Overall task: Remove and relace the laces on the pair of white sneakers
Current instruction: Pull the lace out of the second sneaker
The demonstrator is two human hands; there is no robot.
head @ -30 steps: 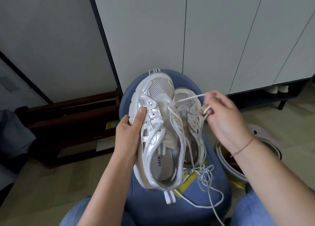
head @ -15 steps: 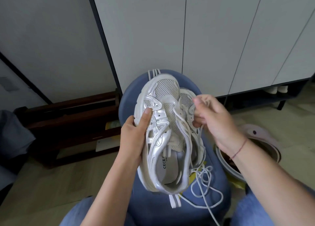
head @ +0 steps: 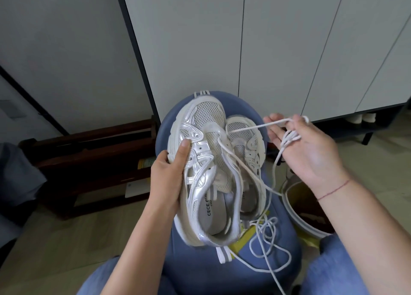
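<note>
Right hand (head: pixel 309 148) half open, palm toward the camera, lace (head: pixel 249 128) wound round its loosely curled fingers and running taut to the toe eyelet of the far sneaker (head: pixel 244 139), just left of the fingertips. Left hand (head: pixel 169 179) grips the pair by the near sneaker (head: pixel 206 161), thumb on top. Likely best: pull in line with the eyelet while the left hand braces, so nothing snags. Slack lace heaps below the right wrist on the blue stool (head: pixel 278 272). A basin (head: pixel 295 212) sits under that forearm. Open room lies up and rightward, short of the cabinet (head: pixel 289 50).
</note>
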